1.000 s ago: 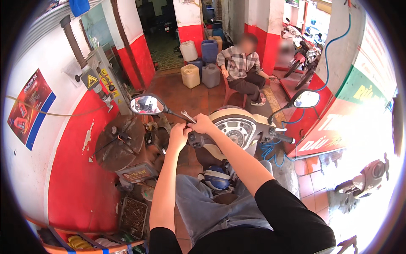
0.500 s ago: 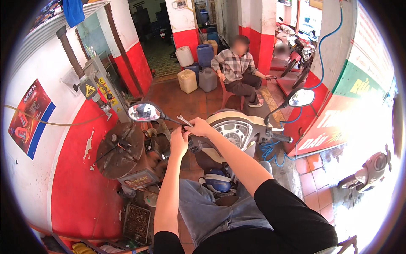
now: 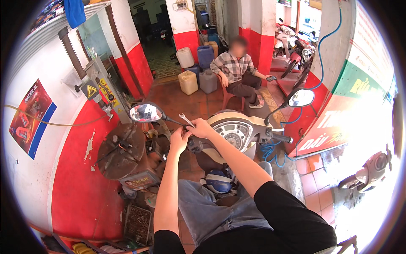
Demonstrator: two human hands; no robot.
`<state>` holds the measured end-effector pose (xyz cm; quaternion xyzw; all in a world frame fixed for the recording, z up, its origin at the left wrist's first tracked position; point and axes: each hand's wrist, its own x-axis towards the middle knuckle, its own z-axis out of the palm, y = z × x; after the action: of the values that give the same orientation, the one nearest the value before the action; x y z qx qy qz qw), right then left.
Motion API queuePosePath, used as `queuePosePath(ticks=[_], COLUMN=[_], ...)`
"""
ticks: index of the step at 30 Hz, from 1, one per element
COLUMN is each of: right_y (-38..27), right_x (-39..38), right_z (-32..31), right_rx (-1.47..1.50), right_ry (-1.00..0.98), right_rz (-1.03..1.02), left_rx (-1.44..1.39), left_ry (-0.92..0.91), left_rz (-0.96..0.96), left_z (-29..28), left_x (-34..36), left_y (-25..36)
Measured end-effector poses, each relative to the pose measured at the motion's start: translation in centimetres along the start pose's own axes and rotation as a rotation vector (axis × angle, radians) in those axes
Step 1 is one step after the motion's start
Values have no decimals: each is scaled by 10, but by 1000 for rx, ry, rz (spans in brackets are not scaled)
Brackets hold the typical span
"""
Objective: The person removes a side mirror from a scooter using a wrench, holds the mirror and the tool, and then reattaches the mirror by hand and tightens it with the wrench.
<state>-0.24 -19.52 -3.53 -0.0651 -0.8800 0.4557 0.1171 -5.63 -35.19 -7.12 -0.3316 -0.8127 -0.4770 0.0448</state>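
Two hands meet at the left handlebar of a cream and grey scooter (image 3: 219,158), close to the base of the left mirror (image 3: 146,113). My right hand (image 3: 201,128) is closed around an open-ended wrench (image 3: 185,118), whose silver jaw sticks up past the fingers. Just below and left of it, my left hand (image 3: 179,139) has its fingers pinched together at the foot of the mirror stem. Whatever lies between those fingertips is hidden. The round gauge cluster (image 3: 232,134) is right of both hands, and the right mirror (image 3: 301,98) stands on its own stem.
A tyre-changing machine (image 3: 122,152) stands close on the left. Beyond the scooter, a person (image 3: 237,70) sits on a red chair near several plastic jerrycans (image 3: 188,82). A blue air hose (image 3: 272,152) coils at the right. A blue helmet (image 3: 218,181) rests between my knees.
The wrench's jaw has tilted slightly, while both hands stay at the mirror base. Across the room, the seated person's hand has turned the dark phone-like object it holds.
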Motion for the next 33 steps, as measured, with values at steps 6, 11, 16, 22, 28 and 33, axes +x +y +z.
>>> queuePosePath(ticks=[6, 11, 16, 22, 28, 33], right_y=[14, 11, 21, 23, 23, 28], right_x=[3, 3, 6, 13, 13, 11], right_z=[2, 6, 3, 9, 9, 7], right_rx=[74, 129, 131, 158, 196, 236], right_ry=[42, 61, 13, 5, -14, 11], right_rz=[-38, -71, -34, -59, -72, -70], left_rx=[-10, -175, -432, -400, -443, -442], left_ry=[-88, -127, -182, -170, -182, -249], left_rz=[-69, -79, -126, -167, -146, -184], left_z=[-4, -4, 7, 3, 2, -3], left_x=[6, 14, 18, 18, 19, 18], left_y=[4, -21, -24, -24, -28, -18])
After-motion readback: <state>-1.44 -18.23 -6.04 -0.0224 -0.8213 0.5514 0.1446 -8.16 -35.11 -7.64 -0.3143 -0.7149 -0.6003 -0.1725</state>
